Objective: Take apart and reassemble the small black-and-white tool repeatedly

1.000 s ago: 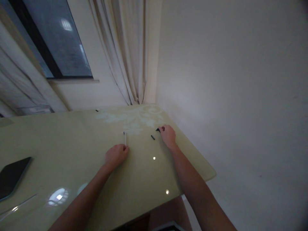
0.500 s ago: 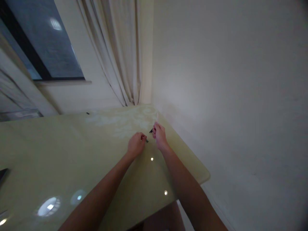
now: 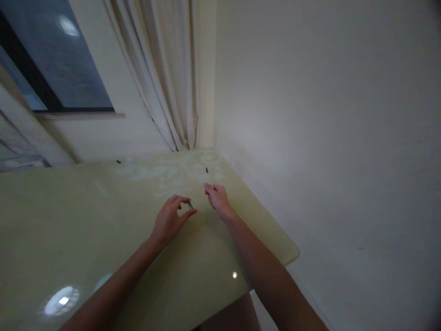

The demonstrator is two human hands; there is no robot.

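Note:
My left hand [image 3: 169,216] is above the table, with a small dark, rod-like piece [image 3: 190,205] between the tips of its thumb and index finger. To the right, my right hand [image 3: 217,198] is closed around a thin pale stick [image 3: 212,185], most of which the fingers hide. Just beyond those fingers is a small black piece [image 3: 207,170]; whether it lies on the table or joins the stick I cannot tell. The hands are a short way apart.
The glossy pale-green table [image 3: 103,230] meets a white wall [image 3: 310,138] on the right. Another small black piece [image 3: 118,162] lies near the far edge. Behind stand a beige curtain [image 3: 165,69] and a dark-framed window [image 3: 86,64].
My left hand has drawn back to the left and its thumb and index finger have spread around the dark piece. My right hand has shifted slightly left and nearer; the pale stick shows less.

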